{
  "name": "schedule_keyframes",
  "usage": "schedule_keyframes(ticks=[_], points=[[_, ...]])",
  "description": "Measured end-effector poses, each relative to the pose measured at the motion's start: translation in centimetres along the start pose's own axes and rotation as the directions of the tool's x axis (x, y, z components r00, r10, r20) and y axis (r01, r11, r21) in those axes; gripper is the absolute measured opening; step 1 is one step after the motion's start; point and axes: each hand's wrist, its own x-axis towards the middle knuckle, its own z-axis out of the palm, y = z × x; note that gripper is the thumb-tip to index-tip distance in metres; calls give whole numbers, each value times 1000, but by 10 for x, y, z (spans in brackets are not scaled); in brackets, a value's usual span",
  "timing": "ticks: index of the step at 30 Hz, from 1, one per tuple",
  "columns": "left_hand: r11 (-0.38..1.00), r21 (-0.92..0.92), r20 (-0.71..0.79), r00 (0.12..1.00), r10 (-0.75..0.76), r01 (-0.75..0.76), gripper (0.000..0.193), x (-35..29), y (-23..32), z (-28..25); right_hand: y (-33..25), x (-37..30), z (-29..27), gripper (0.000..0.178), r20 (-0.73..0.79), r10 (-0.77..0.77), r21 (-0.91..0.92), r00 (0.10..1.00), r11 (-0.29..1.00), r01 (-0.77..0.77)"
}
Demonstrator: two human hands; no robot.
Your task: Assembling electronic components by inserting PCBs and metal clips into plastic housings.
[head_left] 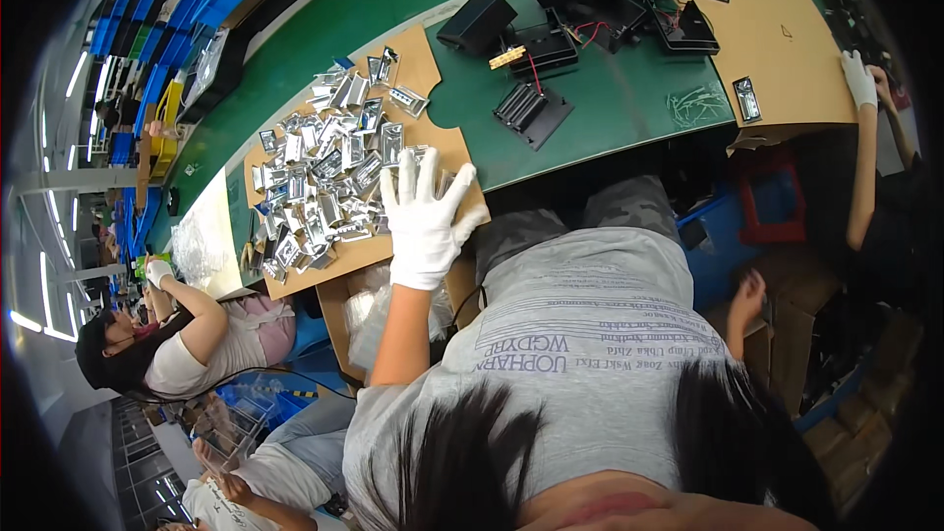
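My left hand (425, 226), in a white glove, is spread with its fingers apart over the right edge of a heap of small shiny metal parts (329, 169). Its fingertips are beside the nearest parts, and nothing shows gripped in it. The heap lies on a sheet of brown cardboard (420, 59) at the left of the green table. My right hand (749, 297) is bare and low at my right side, away from the tabletop. Its fingers look bent, but they are too small and blurred to show whether they hold anything.
Black plastic housings (551, 44) with red wires stand on the green table (610, 103). Thin pale pieces (696, 104) lie near its front edge. Another metal part (746, 98) rests on cardboard at right, near a co-worker's gloved hand (858, 79). Other people sit at left.
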Motion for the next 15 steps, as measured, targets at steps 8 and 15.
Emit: schedule_keyframes(ticks=[8, 15], points=[[995, 90, -84, 995, -46, 54, 50, 14, -46, 15, -251, 16, 94, 25, 161, -660, 356, 734, 732, 581], [995, -94, -26, 999, 29, -32, 52, -8, 17, -12, -397, 102, 163, 23, 126, -921, 96, 369, 382, 919]])
